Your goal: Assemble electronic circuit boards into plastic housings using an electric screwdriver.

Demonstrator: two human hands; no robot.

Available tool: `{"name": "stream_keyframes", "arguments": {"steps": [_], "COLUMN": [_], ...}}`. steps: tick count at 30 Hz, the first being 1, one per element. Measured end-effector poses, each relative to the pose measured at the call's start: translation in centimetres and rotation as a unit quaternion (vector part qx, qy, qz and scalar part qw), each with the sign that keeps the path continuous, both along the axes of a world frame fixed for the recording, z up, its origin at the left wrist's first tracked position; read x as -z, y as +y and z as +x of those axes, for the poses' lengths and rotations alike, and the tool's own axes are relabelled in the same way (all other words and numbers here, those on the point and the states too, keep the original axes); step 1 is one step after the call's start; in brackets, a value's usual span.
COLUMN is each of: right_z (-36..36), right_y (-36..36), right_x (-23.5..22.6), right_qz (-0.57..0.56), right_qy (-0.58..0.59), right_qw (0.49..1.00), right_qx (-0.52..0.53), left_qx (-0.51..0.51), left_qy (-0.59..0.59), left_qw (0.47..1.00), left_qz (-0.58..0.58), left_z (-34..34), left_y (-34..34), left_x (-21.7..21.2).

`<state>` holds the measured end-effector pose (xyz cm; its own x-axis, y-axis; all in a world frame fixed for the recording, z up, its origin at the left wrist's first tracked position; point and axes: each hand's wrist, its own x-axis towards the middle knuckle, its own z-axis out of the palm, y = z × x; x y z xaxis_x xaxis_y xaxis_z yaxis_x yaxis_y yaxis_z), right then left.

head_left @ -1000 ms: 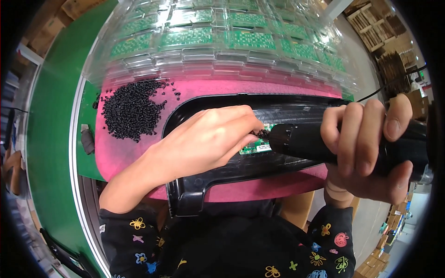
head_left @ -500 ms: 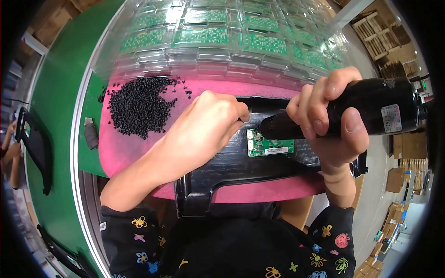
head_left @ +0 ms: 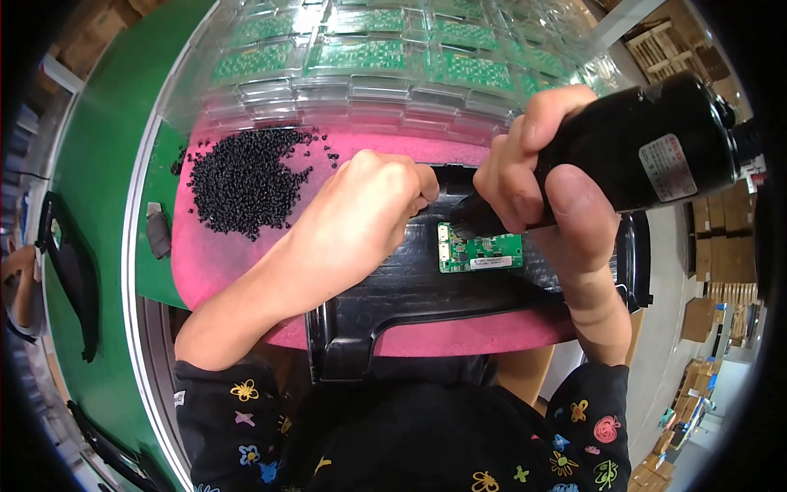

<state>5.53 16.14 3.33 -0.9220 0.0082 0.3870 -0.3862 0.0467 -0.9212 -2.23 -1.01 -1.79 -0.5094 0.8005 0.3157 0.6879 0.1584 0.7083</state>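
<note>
green circuit board (head_left: 479,252) sits on black plastic housing (head_left: 426,295), centre | right hand (head_left: 549,197) wraps fully around black electric screwdriver (head_left: 631,152), tip at board's 11 o'clock corner | left hand (head_left: 361,217) pinched shut at 9 o'clock, contents hidden | step: likely fastening the board; next needs the bit kept square | black screws (head_left: 242,176) heaped at 10 o'clock on pink mat (head_left: 221,262)

Bare pink mat (head_left: 246,262) left of the black housing (head_left: 459,299) — open passage. Blocked behind by stacked clear trays (head_left: 369,74) and a heap of black pellets (head_left: 246,176); circuit board (head_left: 479,252) crowded by left hand (head_left: 369,217) and right hand (head_left: 549,205) gripping a screwdriver (head_left: 639,156).
</note>
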Motion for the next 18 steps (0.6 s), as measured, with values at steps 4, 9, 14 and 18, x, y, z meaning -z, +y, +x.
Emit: {"name": "stream_keyframes", "arguments": {"steps": [4, 9, 14, 18], "right_z": [1.3, 3.4, 3.9, 4.1], "right_y": [-0.4, 0.4, 0.0, -0.1], "right_x": [-0.3, -2.6, -2.6, -2.4], "right_qz": [-0.047, -0.181, -0.216, -0.219], "right_qy": [0.016, 0.12, 0.151, 0.154], "right_qw": [0.999, 0.974, 0.963, 0.963], "right_qx": [0.015, -0.058, -0.058, -0.032], "left_qx": [0.013, 0.041, 0.097, 0.099], "left_qy": [-0.064, -0.329, -0.44, -0.469], "left_qw": [0.998, 0.943, 0.893, 0.878], "left_qz": [-0.021, -0.031, -0.012, -0.007], "left_z": [-0.2, 0.1, -0.2, -0.3], "left_y": [0.0, 0.5, 0.5, 0.4], "left_x": [-0.3, -1.2, -1.5, -1.4]}}
